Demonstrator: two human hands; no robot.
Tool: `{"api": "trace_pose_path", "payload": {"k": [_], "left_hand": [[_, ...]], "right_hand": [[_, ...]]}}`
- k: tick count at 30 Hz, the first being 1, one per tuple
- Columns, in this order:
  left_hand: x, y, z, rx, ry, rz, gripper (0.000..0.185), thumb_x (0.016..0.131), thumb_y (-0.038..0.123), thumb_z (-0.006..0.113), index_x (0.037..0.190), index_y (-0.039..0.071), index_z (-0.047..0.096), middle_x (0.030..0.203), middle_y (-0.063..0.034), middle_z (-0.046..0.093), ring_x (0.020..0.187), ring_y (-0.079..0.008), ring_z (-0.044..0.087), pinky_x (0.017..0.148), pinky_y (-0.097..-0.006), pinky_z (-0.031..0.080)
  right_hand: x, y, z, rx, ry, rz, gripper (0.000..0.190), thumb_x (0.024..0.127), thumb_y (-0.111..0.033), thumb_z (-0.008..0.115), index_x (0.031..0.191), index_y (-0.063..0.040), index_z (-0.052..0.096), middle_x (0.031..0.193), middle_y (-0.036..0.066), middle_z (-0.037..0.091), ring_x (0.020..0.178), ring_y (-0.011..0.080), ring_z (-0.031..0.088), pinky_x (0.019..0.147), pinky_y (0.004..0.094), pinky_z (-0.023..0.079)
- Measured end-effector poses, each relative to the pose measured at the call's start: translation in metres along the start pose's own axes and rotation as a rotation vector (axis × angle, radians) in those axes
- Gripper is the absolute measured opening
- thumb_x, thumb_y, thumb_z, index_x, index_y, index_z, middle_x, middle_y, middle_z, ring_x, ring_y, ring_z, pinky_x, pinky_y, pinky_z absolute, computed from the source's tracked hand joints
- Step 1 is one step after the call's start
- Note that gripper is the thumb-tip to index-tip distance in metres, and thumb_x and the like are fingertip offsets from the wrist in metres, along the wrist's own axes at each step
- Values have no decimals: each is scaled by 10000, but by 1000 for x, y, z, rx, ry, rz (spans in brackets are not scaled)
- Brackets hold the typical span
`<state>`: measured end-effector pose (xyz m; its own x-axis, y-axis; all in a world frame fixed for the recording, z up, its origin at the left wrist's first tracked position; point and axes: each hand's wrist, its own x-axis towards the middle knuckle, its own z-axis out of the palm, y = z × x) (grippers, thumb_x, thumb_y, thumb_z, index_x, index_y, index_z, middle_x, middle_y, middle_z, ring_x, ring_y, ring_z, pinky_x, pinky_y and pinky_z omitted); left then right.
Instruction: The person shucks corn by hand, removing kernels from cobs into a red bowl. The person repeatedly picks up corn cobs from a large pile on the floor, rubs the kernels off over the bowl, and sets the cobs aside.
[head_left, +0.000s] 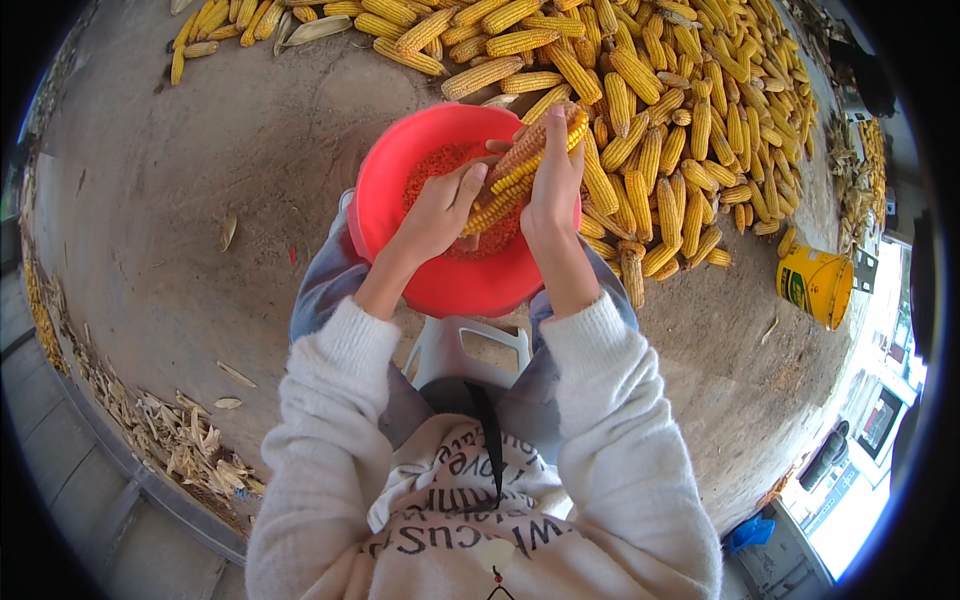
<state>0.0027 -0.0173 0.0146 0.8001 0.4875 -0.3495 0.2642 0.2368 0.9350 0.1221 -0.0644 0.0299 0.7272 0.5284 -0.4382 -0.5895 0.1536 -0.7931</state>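
Both hands hold a partly shelled ear of dried corn (517, 174), tilted over a red plastic basin (382, 217). My left hand (442, 206) grips its lower end, the thumb lying along it. Around the upper end closes my right hand (556, 176), thumb near the tip. Bare pinkish cob shows on the ear's upper side, while rows of yellow kernels remain along the other. Loose kernels (442, 161), looking orange-red, lie in the bottom of the basin, which sits between the knees. The ear and hands hide part of the kernels.
A large heap of corn ears (645, 112) spreads beyond the basin and to the right. A yellow bucket (817, 285) lies tipped at the right. A white plastic stool (465, 345) shows between the legs. Dry husks (187, 442) lie at the lower left.
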Motion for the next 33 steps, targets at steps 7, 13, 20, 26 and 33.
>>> {"api": "trace_pose_path", "payload": {"k": [7, 13, 20, 26, 33], "left_hand": [[-3, 4, -2, -64, -169, 96, 455, 972, 320, 338, 1288, -5, 376, 913, -84, 570, 600, -106, 588, 487, -220, 481], [5, -9, -7, 27, 17, 153, 440, 957, 337, 387, 1238, 8, 462, 1096, -106, 577, 898, -203, 588, 803, -295, 431], [7, -9, -3, 237, 37, 191, 514, 912, 394, 468, 1243, 4, 421, 1101, -143, 577, 1035, -242, 552, 891, -332, 405], [5, -6, -3, 287, -9, 88, 522, 921, 393, 453, 1271, 15, 371, 1044, -135, 575, 914, -202, 567, 819, -307, 429], [4, -8, -6, -364, -78, 8, 457, 969, 368, 326, 1258, 22, 400, 994, -87, 599, 767, -169, 603, 723, -294, 476]], "right_hand": [[5, -5, -7, 65, 1, 36, 327, 900, -374, 490, 922, -55, 417, 757, 93, 522, 671, 281, 634, 501, 370, 532], [4, -5, -6, 48, 4, 99, 318, 905, -365, 482, 950, -58, 415, 761, 95, 524, 672, 273, 635, 519, 369, 535], [-2, 1, 3, 26, -1, 69, 296, 905, -302, 505, 1037, -69, 378, 808, 89, 537, 684, 215, 611, 580, 319, 515], [1, 12, 1, -86, -74, 29, 297, 907, -313, 507, 1042, -53, 458, 866, 85, 560, 748, 153, 566, 652, 273, 476], [2, 11, -1, -120, -289, 65, 532, 937, -492, 310, 1026, -6, 508, 917, 127, 590, 927, 197, 578, 785, 320, 462]]}}
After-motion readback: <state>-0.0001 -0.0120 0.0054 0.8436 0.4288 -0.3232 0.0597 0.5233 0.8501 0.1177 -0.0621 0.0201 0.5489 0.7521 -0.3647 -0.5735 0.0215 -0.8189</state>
